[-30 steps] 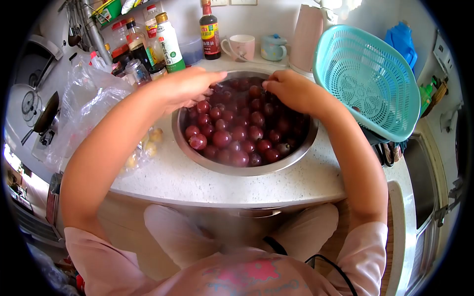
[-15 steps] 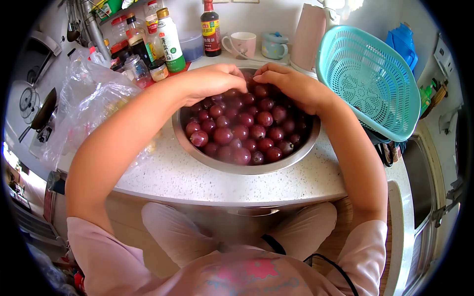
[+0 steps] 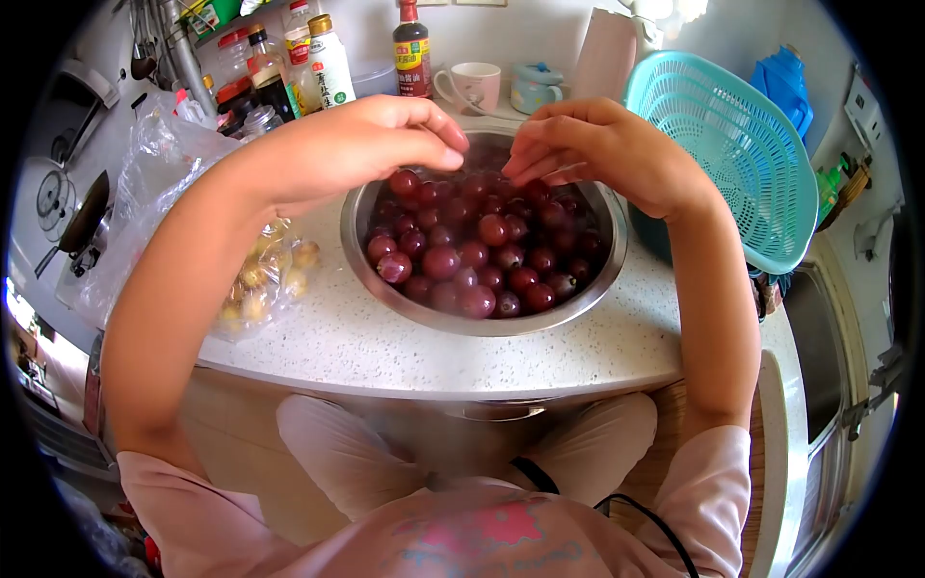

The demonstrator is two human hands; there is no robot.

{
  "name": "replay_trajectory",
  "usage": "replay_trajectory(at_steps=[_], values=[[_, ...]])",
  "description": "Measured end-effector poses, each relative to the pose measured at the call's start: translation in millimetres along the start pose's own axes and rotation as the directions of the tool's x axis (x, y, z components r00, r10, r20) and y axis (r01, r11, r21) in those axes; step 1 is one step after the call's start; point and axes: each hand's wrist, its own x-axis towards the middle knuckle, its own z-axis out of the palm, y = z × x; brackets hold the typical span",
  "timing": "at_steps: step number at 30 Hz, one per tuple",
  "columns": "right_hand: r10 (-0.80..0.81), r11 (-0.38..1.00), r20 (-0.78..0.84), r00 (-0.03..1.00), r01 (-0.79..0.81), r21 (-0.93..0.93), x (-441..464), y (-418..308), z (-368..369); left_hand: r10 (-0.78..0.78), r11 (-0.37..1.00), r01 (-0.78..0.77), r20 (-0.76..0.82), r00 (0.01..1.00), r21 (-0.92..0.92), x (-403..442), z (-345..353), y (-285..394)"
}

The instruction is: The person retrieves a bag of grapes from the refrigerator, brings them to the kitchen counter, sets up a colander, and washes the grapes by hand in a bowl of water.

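A wide metal bowl (image 3: 383,313) of dark red grapes (image 3: 440,262) sits on the speckled counter. My left hand (image 3: 400,144) is over the bowl's back left part, its fingers loosely curved and a little apart from the thumb, with nothing visible in them. Over the back right part hangs my right hand (image 3: 602,149), fingers bent inward and tips close together; whatever is between them is too small to make out. Both hands are above the grapes, with a gap between them.
A turquoise basket (image 3: 742,154) leans at the right, near the sink (image 3: 819,352). At the left lie a plastic bag (image 3: 164,183) and a bag of yellowish round items (image 3: 252,294). Bottles (image 3: 412,58), a pink cup (image 3: 472,85), a lidded cup (image 3: 536,91) and a kettle (image 3: 602,58) line the back.
Both hands have risen from the grapes and moved apart, after being close together at the bowl's back half a second ago. More of the yellowish items shows beside my left forearm.
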Motion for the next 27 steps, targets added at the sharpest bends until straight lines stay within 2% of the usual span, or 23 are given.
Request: replay_trajectory(at_steps=[1, 4, 7, 8, 11, 14, 17, 18, 20, 21, 24, 27], values=[[0.005, 1.000, -0.008, 1.000, -0.005, -0.006, 0, -1, -1, -0.034, 0.999, 0.033, -0.058, 0.998, -0.024, -3, 2, 2], [0.036, 0.993, -0.214, 0.976, -0.059, -0.098, -7, -5, 6, -0.179, 0.973, 0.153, -0.151, 0.972, -0.171, 9, 5, -13], [0.135, 0.941, -0.300, 0.944, -0.217, -0.259, 1, 5, 6, -0.326, 0.936, 0.316, -0.045, 0.944, -0.154, 11, 22, -13], [0.155, 0.925, -0.278, 0.948, -0.238, -0.295, 6, 10, 5, -0.219, 0.962, 0.229, 0.084, 0.972, -0.147, 18, 18, -23], [0.231, 0.875, -0.216, 0.949, -0.299, -0.380, 14, 18, 8, -0.294, 0.948, 0.297, 0.038, 0.955, -0.118, 39, 26, -29], [0.279, 0.846, -0.192, 0.941, -0.336, -0.414, 23, 17, 16, -0.267, 0.928, 0.299, 0.165, 0.949, -0.222, 58, 26, -34], [0.302, 0.911, -0.150, 0.941, -0.332, -0.244, 46, 45, 24, -0.320, 0.946, 0.319, -0.021, 0.947, -0.050, 67, 36, -28], [0.282, 0.942, -0.079, 0.956, -0.292, -0.166, 42, 34, 26, -0.287, 0.956, 0.285, -0.010, 0.958, -0.072, 70, 38, -33], [0.344, 0.939, 0.018, 0.939, -0.344, -0.016, 46, 38, 23, -0.213, 0.970, 0.212, 0.007, 0.977, -0.119, 78, 43, -47], [0.370, 0.926, 0.071, 0.926, -0.374, 0.056, 48, 41, 22, -0.233, 0.961, 0.236, 0.039, 0.972, -0.147, 77, 42, -44], [0.315, 0.939, 0.112, 0.943, -0.326, 0.111, 48, 46, 19, -0.273, 0.932, 0.289, 0.099, 0.957, -0.218, 71, 38, -30], [0.133, 0.948, 0.134, 0.982, -0.165, 0.273, 50, 52, 17, -0.150, 0.961, 0.146, 0.000, 0.989, -0.237, 72, 40, -37]])
